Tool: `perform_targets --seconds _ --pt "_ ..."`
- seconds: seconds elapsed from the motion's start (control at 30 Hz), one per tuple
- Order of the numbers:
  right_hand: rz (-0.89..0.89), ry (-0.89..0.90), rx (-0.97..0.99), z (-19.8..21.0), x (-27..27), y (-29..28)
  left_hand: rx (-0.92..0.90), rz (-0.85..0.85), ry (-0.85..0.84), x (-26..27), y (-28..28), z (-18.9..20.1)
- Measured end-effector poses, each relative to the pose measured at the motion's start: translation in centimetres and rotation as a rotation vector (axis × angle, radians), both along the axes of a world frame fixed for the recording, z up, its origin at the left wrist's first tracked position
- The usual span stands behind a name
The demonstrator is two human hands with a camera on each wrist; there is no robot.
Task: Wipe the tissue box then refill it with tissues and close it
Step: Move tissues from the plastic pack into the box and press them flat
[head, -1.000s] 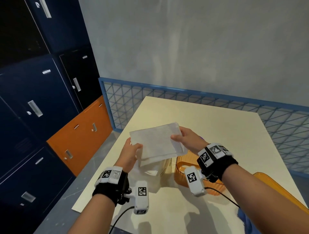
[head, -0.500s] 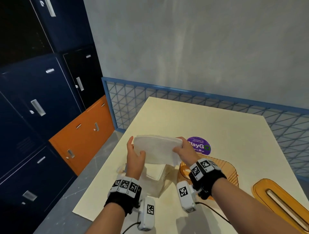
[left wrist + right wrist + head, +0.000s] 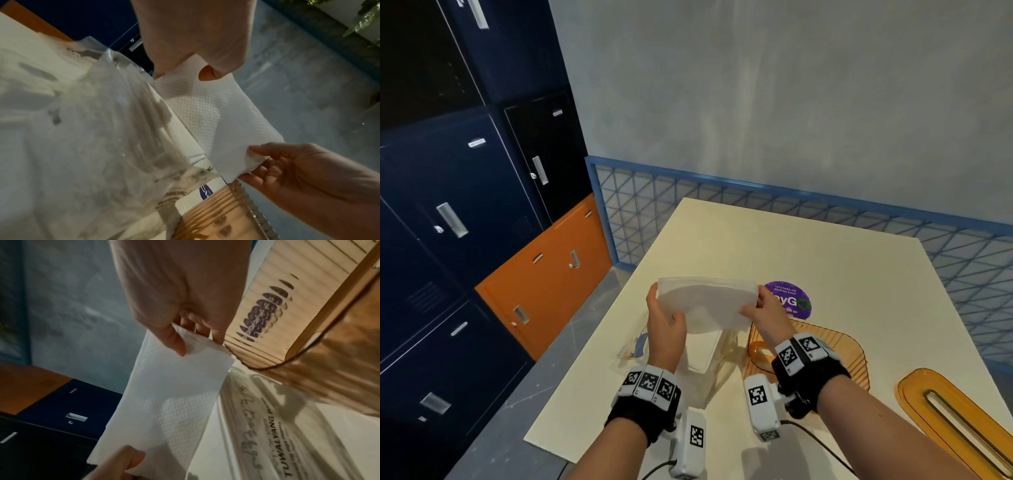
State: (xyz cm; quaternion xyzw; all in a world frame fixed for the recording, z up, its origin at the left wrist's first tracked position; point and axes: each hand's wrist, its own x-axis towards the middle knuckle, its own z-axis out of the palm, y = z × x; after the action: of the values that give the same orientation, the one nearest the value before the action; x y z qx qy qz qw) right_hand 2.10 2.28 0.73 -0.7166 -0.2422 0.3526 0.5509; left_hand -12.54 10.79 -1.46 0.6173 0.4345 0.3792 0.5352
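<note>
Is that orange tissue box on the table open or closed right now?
Open. The orange tissue box has no lid on it; the orange lid lies apart on the table, to its right.

Bright head view; dim, soft, warped wrist views.

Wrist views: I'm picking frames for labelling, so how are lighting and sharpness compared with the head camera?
Head view: evenly lit and sharp, with wide-angle bending at the edges. Left wrist view: dimmer, the tissue stack crisp, the plastic packaging smeared. Right wrist view: dim and warm-tinted, the orange tissue box soft, with shadows across the packaging.
</note>
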Motion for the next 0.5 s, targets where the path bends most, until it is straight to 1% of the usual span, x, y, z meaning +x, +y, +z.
perform_targets --seconds 0.1,0.17,0.27,0.33,0.4,0.5 --pt "0.015 -0.075 -0.013 0.3 -0.2 0.4 0.016 0.04 -0.003 0.3 -0.2 0.0" --pt "0.032 -0.091 0.012 0.6 -0.2 0.5 0.04 0.075 -0.039 0.4 -0.3 0.3" --pt "0.048 -0.073 0.046 1.0 0.1 0.4 0.068 0.143 -0.077 0.1 -0.1 0.5" --pt "0.053 -0.047 0.013 0.6 0.0 0.0 0.05 0.168 -0.067 -0.2 0.0 0.1" --pt "0.068 -0.049 -0.037 0.2 -0.4 -0.2 0.025 0.148 -0.056 -0.4 0.0 -0.2" --pt "0.084 -0.081 -0.057 0.2 -1.0 0.0 0.022 0.108 -0.025 -0.3 -0.2 -0.1"
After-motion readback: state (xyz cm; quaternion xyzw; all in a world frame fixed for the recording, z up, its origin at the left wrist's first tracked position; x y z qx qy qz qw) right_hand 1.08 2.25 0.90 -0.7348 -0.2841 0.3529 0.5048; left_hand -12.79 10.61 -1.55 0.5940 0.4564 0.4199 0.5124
